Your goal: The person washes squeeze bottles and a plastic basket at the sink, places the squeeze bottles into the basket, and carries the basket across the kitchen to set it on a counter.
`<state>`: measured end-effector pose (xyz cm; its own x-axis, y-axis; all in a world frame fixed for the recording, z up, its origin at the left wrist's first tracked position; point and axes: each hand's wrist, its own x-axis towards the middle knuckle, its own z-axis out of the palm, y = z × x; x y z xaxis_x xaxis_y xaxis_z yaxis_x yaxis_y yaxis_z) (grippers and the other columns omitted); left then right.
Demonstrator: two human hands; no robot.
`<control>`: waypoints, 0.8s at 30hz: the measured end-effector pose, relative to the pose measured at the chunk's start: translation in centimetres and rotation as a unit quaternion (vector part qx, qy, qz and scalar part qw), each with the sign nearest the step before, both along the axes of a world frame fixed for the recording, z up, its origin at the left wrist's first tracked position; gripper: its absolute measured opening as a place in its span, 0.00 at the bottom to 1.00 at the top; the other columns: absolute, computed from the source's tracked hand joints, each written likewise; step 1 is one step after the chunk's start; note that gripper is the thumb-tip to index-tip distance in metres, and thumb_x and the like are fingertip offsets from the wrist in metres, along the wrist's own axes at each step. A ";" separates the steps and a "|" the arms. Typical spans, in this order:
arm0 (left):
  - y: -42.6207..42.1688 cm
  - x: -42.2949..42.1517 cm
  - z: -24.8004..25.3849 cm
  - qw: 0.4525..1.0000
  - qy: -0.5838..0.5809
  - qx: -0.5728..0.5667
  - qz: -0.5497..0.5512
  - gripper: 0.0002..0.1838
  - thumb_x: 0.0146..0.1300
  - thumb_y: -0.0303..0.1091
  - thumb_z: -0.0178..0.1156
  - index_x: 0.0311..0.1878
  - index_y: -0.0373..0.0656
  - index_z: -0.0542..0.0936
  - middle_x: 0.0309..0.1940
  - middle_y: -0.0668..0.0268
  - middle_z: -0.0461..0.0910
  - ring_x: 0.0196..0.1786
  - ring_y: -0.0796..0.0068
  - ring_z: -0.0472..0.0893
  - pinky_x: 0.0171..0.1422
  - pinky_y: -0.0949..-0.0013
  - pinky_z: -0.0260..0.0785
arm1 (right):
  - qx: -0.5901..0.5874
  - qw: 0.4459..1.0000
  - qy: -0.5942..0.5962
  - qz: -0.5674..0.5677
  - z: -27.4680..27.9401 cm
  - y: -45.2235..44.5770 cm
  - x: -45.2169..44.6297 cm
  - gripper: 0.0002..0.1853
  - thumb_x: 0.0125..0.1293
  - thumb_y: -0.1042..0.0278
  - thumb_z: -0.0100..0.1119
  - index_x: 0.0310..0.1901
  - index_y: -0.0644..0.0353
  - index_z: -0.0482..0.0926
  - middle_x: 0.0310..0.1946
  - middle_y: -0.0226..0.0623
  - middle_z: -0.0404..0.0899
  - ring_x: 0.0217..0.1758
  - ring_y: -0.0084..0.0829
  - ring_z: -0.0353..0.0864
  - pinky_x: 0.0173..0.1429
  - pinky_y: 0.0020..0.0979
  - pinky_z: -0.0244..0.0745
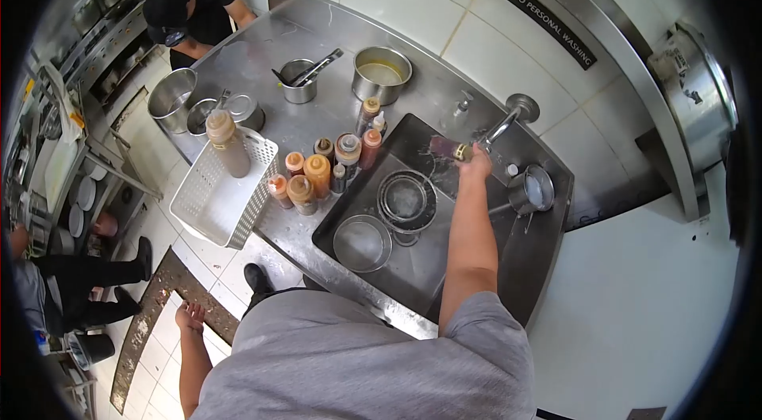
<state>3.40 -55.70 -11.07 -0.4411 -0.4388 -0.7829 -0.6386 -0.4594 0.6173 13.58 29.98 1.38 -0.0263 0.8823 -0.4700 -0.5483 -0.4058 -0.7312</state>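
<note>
My right hand [474, 163] is closed round the end of a squeeze bottle [451, 148], dark reddish with a yellowish band. It holds the bottle lying sideways over the sink [429, 261], just by the spout of the wall tap [502, 128]. Below it in the sink sit a round dark-rimmed pan [406, 202] and a metal bowl [363, 244], both with cloudy liquid. My left hand [190, 316] hangs low at my side above the floor, holding nothing, fingers loosely apart. Several sauce bottles [317, 174] stand on the counter left of the sink.
A white perforated basket [214, 190] holds one tall bottle [227, 142]. Metal pots [382, 75] stand along the counter; a small saucepan [533, 188] is at the sink's right. One person [190, 11] bends beyond the counter; another's legs [95, 285] show at left. A dark mat [167, 301] lies on the floor.
</note>
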 end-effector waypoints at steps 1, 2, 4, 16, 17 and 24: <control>0.1 -0.3 0.4 1.000 -0.001 -0.001 -0.002 0.23 0.70 0.42 0.48 0.65 0.44 0.68 0.57 0.61 0.73 0.54 0.61 0.77 0.53 0.60 0.72 | 0.045 0.997 -0.056 -0.008 -1.3 1.2 -0.2 0.15 0.52 0.90 0.62 0.38 0.62 0.72 0.39 0.37 0.77 0.41 0.34 0.79 0.44 0.37 0.77; 0.2 -0.7 0.5 0.999 0.037 0.021 -0.025 0.22 0.70 0.42 0.49 0.64 0.44 0.69 0.57 0.61 0.73 0.54 0.62 0.76 0.53 0.61 0.71 | 0.046 0.997 -0.059 -0.006 -1.3 1.0 -0.1 0.15 0.52 0.90 0.62 0.38 0.62 0.72 0.39 0.37 0.77 0.41 0.34 0.79 0.44 0.37 0.77; 1.3 -1.5 1.4 0.995 0.077 0.044 -0.043 0.22 0.70 0.42 0.50 0.63 0.44 0.69 0.56 0.62 0.74 0.54 0.63 0.76 0.54 0.61 0.71 | 0.210 0.968 -0.095 0.100 -0.9 0.1 0.0 0.15 0.52 0.90 0.61 0.37 0.61 0.71 0.38 0.35 0.77 0.41 0.33 0.79 0.44 0.37 0.77; 20.8 -6.8 14.9 0.569 0.441 -0.461 -0.519 0.06 0.60 0.33 0.60 0.37 0.43 0.81 0.46 0.61 0.80 0.61 0.58 0.73 0.76 0.47 0.42 | 0.365 0.882 -0.188 0.230 8.4 -9.0 2.0 0.15 0.48 0.92 0.58 0.36 0.60 0.73 0.46 0.37 0.76 0.48 0.30 0.76 0.50 0.31 0.74; 21.9 -5.8 16.2 0.511 0.431 -0.510 -0.541 0.07 0.60 0.35 0.60 0.31 0.43 0.81 0.39 0.64 0.81 0.58 0.61 0.74 0.76 0.43 0.41 | 0.360 0.890 -0.114 0.258 10.6 -10.7 1.0 0.15 0.50 0.92 0.57 0.34 0.59 0.72 0.48 0.38 0.76 0.49 0.31 0.77 0.53 0.32 0.74; 23.4 -5.3 16.9 0.455 0.412 -0.570 -0.547 0.17 0.60 0.39 0.58 0.18 0.42 0.80 0.20 0.67 0.75 0.38 0.65 0.74 0.76 0.41 0.39 | 0.338 0.789 0.134 0.495 20.8 -25.3 -10.4 0.14 0.51 0.84 0.64 0.36 0.59 0.73 0.52 0.43 0.75 0.50 0.34 0.77 0.53 0.36 0.79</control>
<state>-1.88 -32.30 5.83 -0.8211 0.4820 0.3058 0.5629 0.7729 0.2930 3.21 4.73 22.23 -0.8788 0.4131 0.2390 -0.3788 -0.2990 -0.8758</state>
